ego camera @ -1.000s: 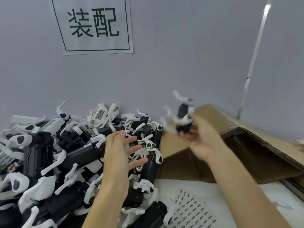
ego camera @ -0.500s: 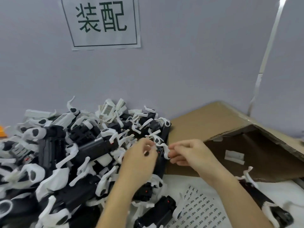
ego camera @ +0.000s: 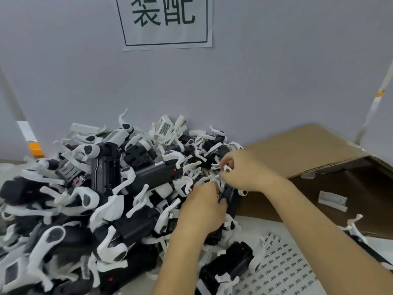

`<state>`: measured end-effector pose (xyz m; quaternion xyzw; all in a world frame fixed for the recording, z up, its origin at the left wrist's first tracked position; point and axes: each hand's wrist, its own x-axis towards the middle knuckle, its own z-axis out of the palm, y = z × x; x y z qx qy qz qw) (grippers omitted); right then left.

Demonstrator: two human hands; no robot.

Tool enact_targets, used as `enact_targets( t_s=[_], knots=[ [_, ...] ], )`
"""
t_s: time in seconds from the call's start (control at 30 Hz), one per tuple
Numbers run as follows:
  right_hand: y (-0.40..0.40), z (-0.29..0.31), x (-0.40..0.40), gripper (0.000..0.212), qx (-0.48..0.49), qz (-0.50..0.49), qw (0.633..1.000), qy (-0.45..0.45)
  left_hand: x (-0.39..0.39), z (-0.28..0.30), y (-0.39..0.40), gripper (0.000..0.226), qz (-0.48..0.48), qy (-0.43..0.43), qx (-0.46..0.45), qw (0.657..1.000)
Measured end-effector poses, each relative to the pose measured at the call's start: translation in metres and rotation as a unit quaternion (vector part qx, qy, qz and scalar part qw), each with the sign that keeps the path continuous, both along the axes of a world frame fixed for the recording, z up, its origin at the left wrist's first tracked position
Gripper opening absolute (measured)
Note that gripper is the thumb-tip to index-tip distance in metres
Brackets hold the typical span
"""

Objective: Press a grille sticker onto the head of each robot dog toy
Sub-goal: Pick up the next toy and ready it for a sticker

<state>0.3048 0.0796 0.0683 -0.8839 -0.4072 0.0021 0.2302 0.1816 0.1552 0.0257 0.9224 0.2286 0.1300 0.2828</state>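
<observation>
A big pile of black and white robot dog toys (ego camera: 102,188) covers the table on the left and centre. At the pile's right edge both hands work on one black toy (ego camera: 230,196). My left hand (ego camera: 202,207) wraps around its body from the left. My right hand (ego camera: 244,169) pinches the white legs at its top. A sheet of small grille stickers (ego camera: 282,271) lies on the table at the lower right. Another black toy (ego camera: 229,265) lies beside that sheet.
An open cardboard box (ego camera: 308,150) lies on its side at the right, with a white strip inside and a toy at its mouth (ego camera: 357,228). A grey wall with a paper sign (ego camera: 165,22) stands close behind the pile. An orange block (ego camera: 35,149) sits far left.
My right hand tossed a toy toward the box a second ago, then came back to the pile. Both hands have since closed onto a toy at the pile's right edge.
</observation>
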Motion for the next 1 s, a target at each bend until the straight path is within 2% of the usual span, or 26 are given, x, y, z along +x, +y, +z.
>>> enact_targets(
  t_s=[0.07, 0.13, 0.23, 0.3, 0.37, 0.5, 0.6, 0.63, 0.7, 0.77, 0.8, 0.83, 0.9, 0.93, 1.0],
  knots=[
    [0.000, -0.005, -0.001, 0.033, -0.141, -0.021, 0.990, -0.011, -0.001, 0.000, 0.000, 0.023, 0.000, 0.008, -0.010, 1.000],
    [-0.005, -0.016, -0.002, 0.029, -0.154, -0.047, 0.987, -0.008, -0.001, 0.000, 0.001, 0.024, 0.000, 0.014, -0.017, 1.000],
    [-0.018, -0.028, -0.002, 0.008, -0.014, -0.052, 0.999, -0.007, -0.001, 0.002, 0.000, 0.022, 0.005, 0.006, -0.024, 1.000],
    [-0.028, -0.031, -0.002, 0.016, 0.097, -0.050, 0.994, -0.001, 0.000, 0.001, 0.001, 0.017, 0.013, -0.008, -0.036, 0.999],
    [-0.038, -0.032, -0.006, 0.012, 0.200, -0.054, 0.978, -0.027, 0.001, 0.000, 0.000, 0.017, 0.018, -0.027, -0.050, 0.998],
    [-0.050, -0.029, -0.015, 0.021, 0.358, -0.042, 0.920, -0.153, 0.006, 0.002, -0.006, 0.027, 0.015, -0.090, -0.070, 0.993],
    [-0.056, -0.032, -0.017, 0.025, 0.424, -0.040, 0.877, -0.220, 0.005, 0.004, -0.010, 0.022, 0.034, -0.173, -0.076, 0.981],
    [-0.057, -0.031, -0.017, 0.026, 0.436, -0.035, 0.870, -0.227, 0.005, 0.003, -0.010, 0.026, 0.030, -0.198, -0.076, 0.977],
    [-0.061, -0.029, -0.016, 0.026, 0.452, -0.031, 0.857, -0.247, 0.006, 0.003, -0.010, 0.037, 0.010, -0.207, -0.093, 0.974],
    [-0.064, -0.023, -0.017, 0.023, 0.466, -0.035, 0.839, -0.278, 0.007, 0.008, -0.015, 0.045, -0.012, -0.187, -0.173, 0.967],
    [-0.065, -0.021, -0.018, 0.021, 0.477, -0.032, 0.830, -0.289, 0.008, 0.012, -0.018, 0.051, -0.020, -0.180, -0.250, 0.951],
    [-0.065, -0.018, -0.020, 0.019, 0.489, -0.024, 0.819, -0.298, 0.009, 0.016, -0.022, 0.057, -0.026, -0.178, -0.347, 0.920],
    [-0.065, -0.015, -0.026, 0.015, 0.510, 0.015, 0.805, -0.303, 0.009, 0.022, -0.024, 0.069, -0.041, -0.185, -0.531, 0.826],
    [-0.064, -0.015, -0.029, 0.014, 0.512, 0.041, 0.804, -0.300, 0.007, 0.024, -0.024, 0.074, -0.053, -0.195, -0.596, 0.777],
    [-0.063, -0.015, -0.035, 0.013, 0.497, 0.087, 0.813, -0.290, 0.003, 0.026, -0.021, 0.077, -0.087, -0.223, -0.669, 0.704]
  ],
)
